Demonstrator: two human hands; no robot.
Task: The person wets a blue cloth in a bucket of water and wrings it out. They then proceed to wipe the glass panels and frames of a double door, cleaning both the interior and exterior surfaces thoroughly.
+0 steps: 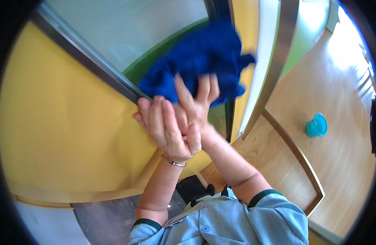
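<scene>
A dark blue cloth, blurred by motion, is spread in front of a glass pane with a green lower band. My right hand is on the cloth's near edge, three fingers spread against it; its thumb side is partly hidden. My left hand, with a metal bracelet at the wrist, crosses in front of the right palm. Its fingers are bent beside the cloth's lower edge, near the corner of the metal frame. Whether they grip any of the cloth cannot be seen.
A yellow panel fills the left side under the frame. Wooden flooring extends to the right, with a raised brown edge and a turquoise bucket on it. Dark grey tiles lie below the panel.
</scene>
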